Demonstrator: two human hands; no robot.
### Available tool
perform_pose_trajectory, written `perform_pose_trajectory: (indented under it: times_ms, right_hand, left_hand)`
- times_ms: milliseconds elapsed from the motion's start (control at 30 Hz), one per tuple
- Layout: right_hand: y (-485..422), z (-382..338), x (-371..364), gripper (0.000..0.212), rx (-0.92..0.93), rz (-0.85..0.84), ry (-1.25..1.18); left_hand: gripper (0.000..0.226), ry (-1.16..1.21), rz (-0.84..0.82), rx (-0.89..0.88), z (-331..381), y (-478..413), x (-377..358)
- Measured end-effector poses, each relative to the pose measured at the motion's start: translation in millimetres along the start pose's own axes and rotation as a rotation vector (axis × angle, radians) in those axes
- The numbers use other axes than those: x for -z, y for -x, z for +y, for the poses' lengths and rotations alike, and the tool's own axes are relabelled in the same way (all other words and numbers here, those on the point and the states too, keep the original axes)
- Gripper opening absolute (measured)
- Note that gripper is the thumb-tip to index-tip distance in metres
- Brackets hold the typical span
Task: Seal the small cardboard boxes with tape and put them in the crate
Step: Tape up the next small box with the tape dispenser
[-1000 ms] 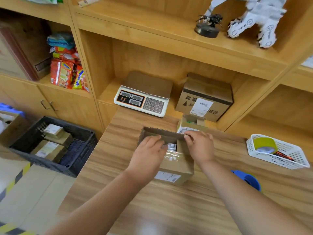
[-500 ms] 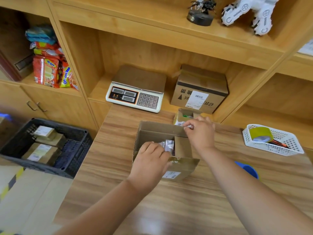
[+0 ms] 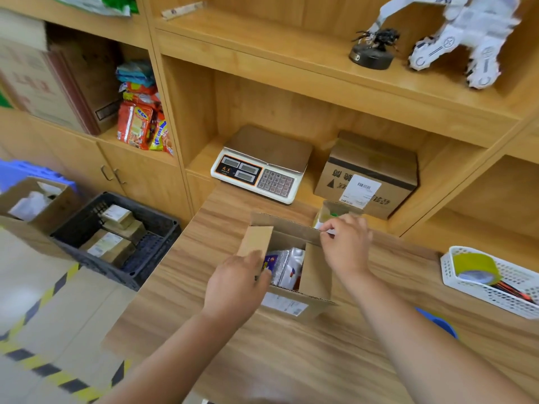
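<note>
Open cardboard box (image 3: 294, 287) on the wooden table (image 3: 262, 360), both hands at its flaps, untaped.
Foil packets (image 3: 287, 268) visible inside box. Left hand (image 3: 236, 287) loosely curled over box's left flap; right hand (image 3: 345, 246) pinching the far flap edge. Behind box: smaller open box (image 3: 326, 212), scale (image 3: 262, 167), labelled carton (image 3: 367, 176). Left of box, on floor: black crate (image 3: 151, 225) holding sealed boxes. Right of box: white basket (image 3: 495, 293) with tape roll (image 3: 474, 268).
</note>
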State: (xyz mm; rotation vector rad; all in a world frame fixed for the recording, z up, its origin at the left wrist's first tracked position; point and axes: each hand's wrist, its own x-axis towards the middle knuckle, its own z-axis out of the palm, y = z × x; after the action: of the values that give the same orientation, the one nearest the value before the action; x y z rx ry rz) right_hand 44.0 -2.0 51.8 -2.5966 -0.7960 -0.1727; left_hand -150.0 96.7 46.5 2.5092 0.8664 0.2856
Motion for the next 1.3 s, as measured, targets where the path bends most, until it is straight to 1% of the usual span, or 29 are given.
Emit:
perform_pose_trajectory:
  times_ms: [33, 67, 133, 167, 233, 300, 367, 400, 467, 500, 567, 667, 800, 867, 933, 967, 1067, 1100, 1167, 1200, 1300]
  right_hand:
    - [1.4, -0.2, 1.7, 0.014, 0.016, -0.014, -0.004]
    - [3.0, -0.4, 3.2, 0.014, 0.029, -0.026, -0.012]
    - [6.8, -0.1, 4.9, 0.016, 0.042, -0.055, -0.034]
    - [8.9, 1.1, 4.5, 0.016, 0.046, -0.072, -0.047]
    - [12.8, 4.8, 2.8, 0.018, 0.056, -0.110, -0.067]
    - [17.1, 7.3, 3.0, 0.018, 0.080, -0.140, -0.072]
    - [21.7, 8.4, 6.0, 0.017, 0.114, -0.165, -0.085]
    - [24.4, 8.7, 7.9, 0.020, 0.125, -0.183, -0.096]
    - [29.7, 9.7, 11.2, 0.029, 0.134, -0.239, -0.105]
    - [32.6, 10.5, 12.0, 0.031, 0.147, -0.264, -0.086]
    - [38.7, 12.5, 11.1, 0.034, 0.201, -0.268, -0.009]
    - [44.0, 13.3, 4.2, 0.031, 0.259, -0.233, 0.047]
    - [52.0, 12.1, -15.8, 0.011, 0.321, -0.153, 0.104]
    - [57.5, 13.6, -23.9, 0.010, 0.312, -0.111, 0.100]
    - [60.9, 15.2, -27.3, 0.016, 0.319, -0.101, 0.101]
    - [61.9, 15.4, -27.3, 0.018, 0.325, -0.104, 0.113]
    - [65.3, 15.4, -32.5, 0.018, 0.368, -0.109, 0.167]
    - [69.0, 14.8, -36.4, 0.023, 0.378, -0.125, 0.172]
    - [77.8, 13.9, -43.8, 0.051, 0.361, -0.193, 0.189]
    - [80.7, 13.9, -45.6, 0.060, 0.359, -0.220, 0.199]
    - [83.1, 14.9, -46.4, 0.063, 0.376, -0.324, 0.227]
  left_hand:
    - [0.042, -0.074, -0.048, -0.032, -0.3, -3.0, 2.3]
    - [0.049, -0.159, -0.114, -0.059, -1.5, -6.8, 4.5]
    - [0.070, -0.324, -0.240, -0.123, -5.0, -15.9, 7.4]
    - [0.076, -0.389, -0.282, -0.148, -7.0, -20.8, 7.3]
    - [0.071, -0.484, -0.324, -0.182, -7.2, -29.4, 7.3]
    - [0.062, -0.515, -0.305, -0.209, -4.9, -35.9, 6.1]
    - [0.060, -0.484, -0.230, -0.196, -2.8, -38.3, 3.2]
    - [0.066, -0.456, -0.180, -0.179, -1.4, -37.3, 2.6]
    - [0.088, -0.443, -0.088, -0.159, -0.4, -34.6, 0.5]
    - [0.098, -0.464, -0.065, -0.169, -1.1, -34.3, -1.2]
    - [0.107, -0.520, -0.072, -0.201, -4.1, -36.8, -3.9]
    - [0.106, -0.555, -0.145, -0.223, -10.3, -47.6, -9.5]
    - [0.085, -0.564, -0.238, -0.276, -17.6, -54.7, -21.7]
    - [0.074, -0.559, -0.262, -0.302, -20.1, -55.3, -28.5]
    - [0.067, -0.538, -0.272, -0.320, -22.6, -55.6, -35.9]
    - [0.068, -0.521, -0.270, -0.323, -23.3, -55.8, -38.8]
    - [0.083, -0.470, -0.268, -0.321, -25.4, -58.3, -45.2]
    - [0.084, -0.453, -0.269, -0.317, -25.9, -59.3, -46.6]
    - [0.084, -0.430, -0.272, -0.313, -26.9, -61.1, -48.1]
    - [0.085, -0.427, -0.275, -0.314, -27.3, -62.2, -48.5]
    - [0.085, -0.416, -0.272, -0.314, -27.9, -64.1, -51.0]
